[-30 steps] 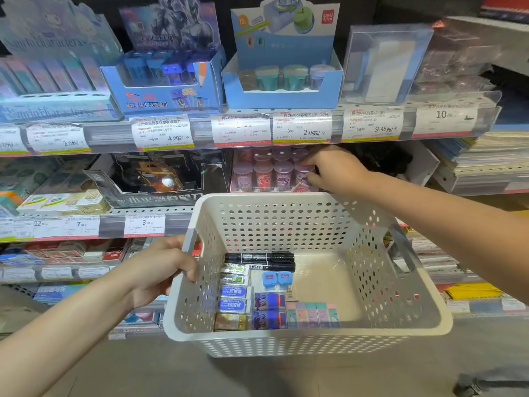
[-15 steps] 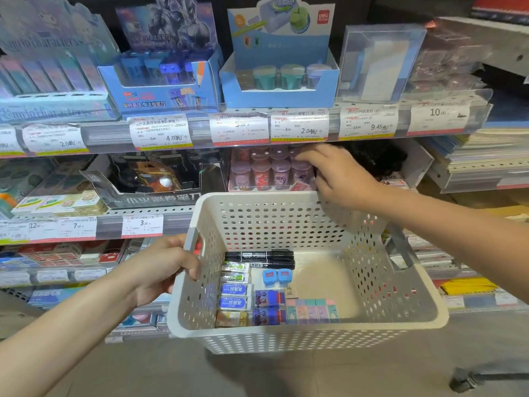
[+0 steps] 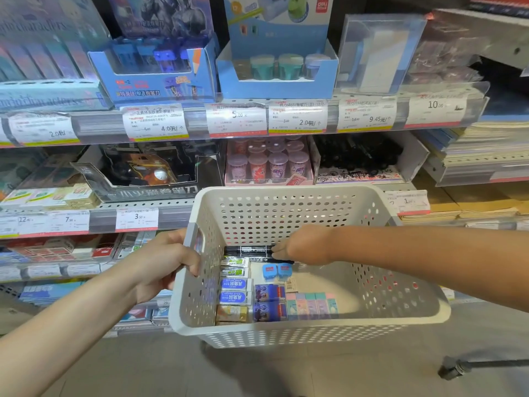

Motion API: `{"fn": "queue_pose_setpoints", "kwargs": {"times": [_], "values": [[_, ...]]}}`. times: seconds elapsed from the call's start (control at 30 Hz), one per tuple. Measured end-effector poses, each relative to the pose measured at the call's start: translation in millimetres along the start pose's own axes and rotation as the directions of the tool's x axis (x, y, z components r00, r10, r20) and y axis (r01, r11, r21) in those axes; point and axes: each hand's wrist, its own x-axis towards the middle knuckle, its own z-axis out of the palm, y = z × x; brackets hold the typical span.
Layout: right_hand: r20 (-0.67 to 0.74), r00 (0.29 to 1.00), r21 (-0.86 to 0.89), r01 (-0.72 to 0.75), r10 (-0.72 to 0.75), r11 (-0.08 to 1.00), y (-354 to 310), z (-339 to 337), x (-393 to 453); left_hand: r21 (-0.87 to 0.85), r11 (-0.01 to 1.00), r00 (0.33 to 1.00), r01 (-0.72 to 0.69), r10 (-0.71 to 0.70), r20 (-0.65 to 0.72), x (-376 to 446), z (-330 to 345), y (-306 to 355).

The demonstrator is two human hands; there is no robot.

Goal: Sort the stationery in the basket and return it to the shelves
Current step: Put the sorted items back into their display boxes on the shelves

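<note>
The left hand point(image 3: 169, 265) holds the basket point(image 3: 300, 328) by its left handle, fingers curled round the rim. Inside, erasers point(image 3: 236, 293) lie in a column along the left wall, with two blue sharpeners point(image 3: 276, 271) just to their right. The right hand point(image 3: 303, 245) is down in the basket at the far wall, its grip narrow, fingertips touching the right ends of the black markers point(image 3: 247, 250); whether it has pinched them I cannot tell. Half a second ago this hand was up at the pink sharpener tubs point(image 3: 269, 163) on the shelf point(image 3: 171, 213) beyond; now it has come down into the basket.
</note>
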Motion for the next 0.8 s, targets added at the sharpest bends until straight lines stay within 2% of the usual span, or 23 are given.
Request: {"fn": "queue_pose_setpoints", "kwargs": {"times": [0.13,0.23,0.33,0.6,0.67,0.73,0.8], "values": [[0.042,0.998,-0.022,0.044,-0.043,0.999,1,1,-4,0.007,1.000,1.000,-0.005,0.005,-0.012,-4,1,-2],[0.122,0.992,-0.046,0.019,-0.013,0.999,1,3,-5,-0.003,1.000,1.000,0.000,0.000,-0.008,-7,1,-3],[0.203,0.979,-0.157,0.037,-0.004,0.987,2,9,-5,-0.010,1.000,1.000,0.013,-0.013,-0.007,-6,1,-5],[0.207,0.978,-0.168,0.058,-0.022,0.984,5,21,-13,0.002,0.999,0.999,0.038,-0.038,0.007,-4,3,-7],[0.161,0.987,-0.141,0.009,0.014,0.990,6,24,-12,0.009,0.999,0.999,0.036,-0.036,0.011,-3,2,-6],[0.028,0.996,-0.043,-0.083,0.085,0.996,7,27,-9,0.015,1.000,1.000,0.026,-0.026,0.016,-2,2,-5],[-0.038,0.988,0.004,-0.149,0.149,0.989,6,26,-4,0.021,1.000,1.000,0.015,-0.016,0.016,-2,2,-3]]}}
